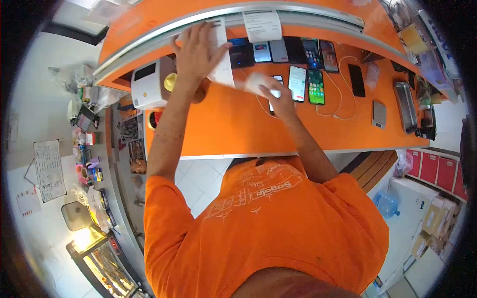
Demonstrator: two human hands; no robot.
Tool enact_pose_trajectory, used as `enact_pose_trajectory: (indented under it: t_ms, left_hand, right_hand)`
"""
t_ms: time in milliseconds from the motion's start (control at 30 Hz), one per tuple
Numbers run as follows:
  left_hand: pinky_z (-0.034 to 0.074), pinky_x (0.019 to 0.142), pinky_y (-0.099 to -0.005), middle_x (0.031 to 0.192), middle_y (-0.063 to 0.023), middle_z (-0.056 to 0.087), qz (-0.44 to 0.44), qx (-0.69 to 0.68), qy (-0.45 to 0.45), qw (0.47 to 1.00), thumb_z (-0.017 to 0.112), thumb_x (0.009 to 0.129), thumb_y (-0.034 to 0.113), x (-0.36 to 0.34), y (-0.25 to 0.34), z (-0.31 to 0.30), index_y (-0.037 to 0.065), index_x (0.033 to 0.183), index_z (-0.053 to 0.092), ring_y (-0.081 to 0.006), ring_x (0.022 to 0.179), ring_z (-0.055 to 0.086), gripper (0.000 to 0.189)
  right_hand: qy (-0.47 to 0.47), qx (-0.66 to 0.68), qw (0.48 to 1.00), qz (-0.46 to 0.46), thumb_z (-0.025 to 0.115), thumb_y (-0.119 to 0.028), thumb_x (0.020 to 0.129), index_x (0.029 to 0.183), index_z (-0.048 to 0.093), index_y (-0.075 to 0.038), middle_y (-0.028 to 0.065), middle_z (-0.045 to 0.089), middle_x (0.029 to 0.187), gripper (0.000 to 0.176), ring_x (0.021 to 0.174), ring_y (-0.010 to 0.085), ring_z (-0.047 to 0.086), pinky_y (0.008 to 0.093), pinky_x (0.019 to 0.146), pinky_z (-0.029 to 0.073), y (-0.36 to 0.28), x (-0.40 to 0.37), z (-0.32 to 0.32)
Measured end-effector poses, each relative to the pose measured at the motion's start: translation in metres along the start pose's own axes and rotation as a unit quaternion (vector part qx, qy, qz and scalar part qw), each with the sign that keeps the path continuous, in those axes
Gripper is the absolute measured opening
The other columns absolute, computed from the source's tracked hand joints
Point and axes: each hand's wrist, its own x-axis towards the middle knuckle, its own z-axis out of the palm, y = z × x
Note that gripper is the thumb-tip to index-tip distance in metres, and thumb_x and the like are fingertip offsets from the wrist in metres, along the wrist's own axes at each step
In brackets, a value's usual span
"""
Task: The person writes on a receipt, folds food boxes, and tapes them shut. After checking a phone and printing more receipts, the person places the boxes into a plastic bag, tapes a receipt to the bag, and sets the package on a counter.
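Note:
My left hand [195, 52] lies with its fingers spread over the top of a long white paper strip [222, 67], beside the shelf edge. The strip hangs down over the orange counter. In my right hand [282, 103] is a white, roll-like object [257, 83], blurred by motion, held between curled fingers near the strip's lower end. Partly covered by that hand lies a phone [272, 105]. Just right of it are two lit phones, one with a white screen [297, 83] and one with a green screen [316, 87].
Several more phones [278, 50] stand in a row along the back, under a printed paper [262, 26]. A white printer [148, 85] sits on the left. A black phone [356, 80], a small scale [378, 114] and a metal tray [406, 108] are at the right, with white cables [342, 99] nearby.

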Motion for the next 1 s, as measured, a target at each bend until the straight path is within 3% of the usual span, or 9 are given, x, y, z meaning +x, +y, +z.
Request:
enact_pose_trajectory:
  t_ms: [67, 133, 333, 500, 733, 767, 833, 900, 1000]
  left_hand:
    - [0.024, 0.099, -0.0590, 0.129, -0.0026, 0.054, -0.006, 0.058, 0.003, 0.998, 0.053, 0.087, 0.065, 0.000, -0.005, 0.010, 0.016, 0.128, 0.055, -0.0215, 0.119, 0.049, 0.063]
    - [0.021, 0.098, -0.0670, 0.132, -0.0018, 0.051, -0.028, 0.063, -0.002, 0.998, 0.045, 0.090, 0.068, 0.000, -0.012, 0.020, 0.018, 0.129, 0.055, -0.0215, 0.122, 0.047, 0.064]
    - [0.010, 0.099, -0.0733, 0.135, -0.0048, 0.051, -0.072, 0.112, -0.010, 0.991, 0.049, 0.090, 0.065, 0.000, 0.004, 0.012, 0.020, 0.135, 0.053, -0.0238, 0.130, 0.042, 0.063]
    - [0.002, 0.100, -0.0759, 0.139, -0.0025, 0.049, -0.080, 0.095, -0.006, 0.992, 0.048, 0.089, 0.068, -0.006, 0.005, 0.012, 0.021, 0.141, 0.046, -0.0231, 0.134, 0.039, 0.070]
    - [0.009, 0.104, -0.0668, 0.138, -0.0058, 0.049, -0.082, -0.081, 0.020, 0.993, 0.058, 0.087, 0.058, -0.057, 0.028, -0.049, 0.017, 0.138, 0.048, -0.0262, 0.133, 0.040, 0.066]
    - [0.009, 0.106, -0.0644, 0.137, -0.0062, 0.050, -0.097, -0.118, -0.002, 0.988, 0.060, 0.087, 0.056, -0.074, 0.030, -0.061, 0.016, 0.138, 0.048, -0.0260, 0.132, 0.041, 0.066]
    - [0.016, 0.108, -0.0580, 0.134, -0.0083, 0.053, -0.122, -0.172, -0.047, 0.976, 0.068, 0.085, 0.046, -0.112, 0.030, -0.086, 0.014, 0.139, 0.045, -0.0261, 0.129, 0.045, 0.067]
    - [0.029, 0.105, -0.0515, 0.132, -0.0119, 0.055, -0.180, -0.276, -0.102, 0.939, 0.074, 0.083, 0.034, -0.160, 0.024, -0.109, 0.011, 0.141, 0.040, -0.0268, 0.124, 0.051, 0.071]
    - [0.043, 0.097, -0.0450, 0.131, -0.0172, 0.055, -0.293, -0.460, -0.124, 0.829, 0.077, 0.081, 0.021, -0.239, 0.004, -0.147, 0.009, 0.145, 0.033, -0.0277, 0.118, 0.056, 0.079]
  right_hand:
    - [0.162, -0.232, 0.955, -0.091, 0.080, -0.034, 0.079, 0.141, 0.042, 0.001, 0.0191, 0.059, 0.119, 0.080, 0.114, 0.0321, 0.055, 0.0434, 0.098, 0.041, 0.052, -0.022, -0.039]
    - [0.145, -0.301, 0.942, 0.024, 0.079, -0.045, 0.076, 0.151, 0.022, -0.001, 0.0259, 0.043, 0.138, 0.104, 0.132, 0.0398, 0.038, 0.0542, 0.110, 0.025, 0.083, -0.048, -0.065]
    - [0.073, -0.389, 0.915, 0.083, 0.072, -0.061, 0.076, 0.154, 0.003, -0.006, 0.0276, 0.018, 0.154, 0.118, 0.145, 0.0428, 0.014, 0.0613, 0.115, 0.003, 0.121, -0.068, -0.057]
    - [0.079, -0.420, 0.902, 0.057, 0.071, -0.065, 0.075, 0.154, 0.004, -0.007, 0.0272, 0.019, 0.154, 0.119, 0.145, 0.0438, 0.015, 0.0625, 0.114, 0.001, 0.130, -0.068, -0.058]
    - [0.068, -0.396, 0.911, 0.091, 0.074, -0.066, 0.070, 0.155, 0.003, -0.009, 0.0260, 0.023, 0.153, 0.124, 0.143, 0.0458, 0.017, 0.0633, 0.114, -0.002, 0.113, -0.065, -0.054]
    - [0.140, -0.436, 0.888, 0.041, 0.078, -0.048, 0.078, 0.153, 0.018, -0.007, 0.0238, 0.036, 0.147, 0.104, 0.137, 0.0386, 0.035, 0.0572, 0.114, 0.020, 0.095, -0.065, -0.044]
    - [0.125, -0.140, 0.982, -0.001, 0.076, -0.031, 0.083, 0.148, 0.031, -0.006, 0.0197, 0.045, 0.141, 0.083, 0.127, 0.0295, 0.048, 0.0456, 0.106, 0.035, 0.069, -0.056, -0.026]
    - [0.052, 0.155, 0.986, 0.035, 0.067, -0.001, 0.087, 0.138, 0.049, -0.003, 0.0110, 0.057, 0.131, 0.054, 0.107, 0.0132, 0.060, 0.0247, 0.086, 0.050, 0.030, -0.055, 0.008]
    - [-0.189, 0.162, 0.967, 0.046, 0.063, 0.003, 0.085, 0.143, 0.044, -0.005, 0.0111, 0.051, 0.139, 0.061, 0.099, 0.0173, 0.064, 0.0278, 0.083, 0.053, -0.078, -0.074, 0.085]
